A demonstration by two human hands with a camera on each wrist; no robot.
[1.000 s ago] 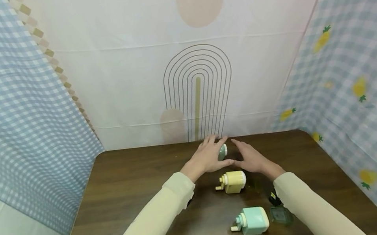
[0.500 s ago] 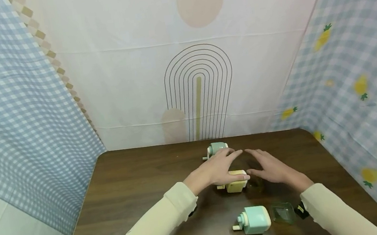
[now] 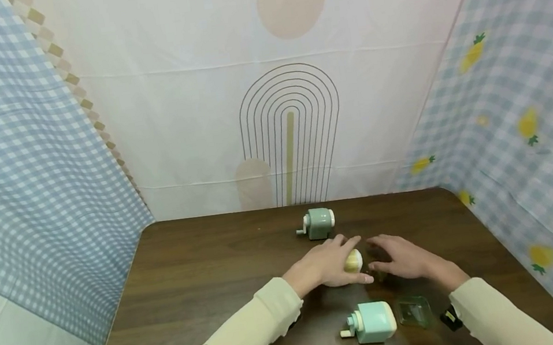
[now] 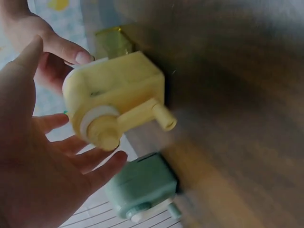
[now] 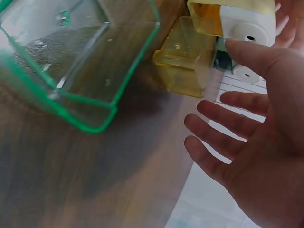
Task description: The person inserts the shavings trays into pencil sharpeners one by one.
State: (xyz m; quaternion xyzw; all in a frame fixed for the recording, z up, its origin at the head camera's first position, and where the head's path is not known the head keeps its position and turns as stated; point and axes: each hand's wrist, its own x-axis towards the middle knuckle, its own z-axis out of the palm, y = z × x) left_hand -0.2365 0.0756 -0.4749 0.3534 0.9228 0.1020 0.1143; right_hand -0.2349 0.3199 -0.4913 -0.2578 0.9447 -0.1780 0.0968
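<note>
A yellow crank pencil sharpener (image 4: 114, 85) stands on the table, its crank pointing left in the head view. My left hand (image 3: 326, 265) reaches over it, with thumb and fingers spread on either side; whether they touch it I cannot tell. My right hand (image 3: 405, 257) hovers just right of the sharpener, fingers loosely extended, holding nothing. Below and beside that hand lies a clear yellow shavings bin (image 5: 185, 61), apart from the sharpener body. In the head view my left hand hides most of the yellow sharpener.
A grey-green sharpener (image 3: 320, 224) stands behind, near the table's back edge. A mint sharpener (image 3: 377, 322) is in front, with a clear green bin (image 3: 414, 311) to its right. Fabric backdrops enclose the wooden table (image 3: 207, 286).
Both hands have come back from the grey-green sharpener toward the person, to the yellow sharpener and its bin. The grey-green sharpener is now fully in view.
</note>
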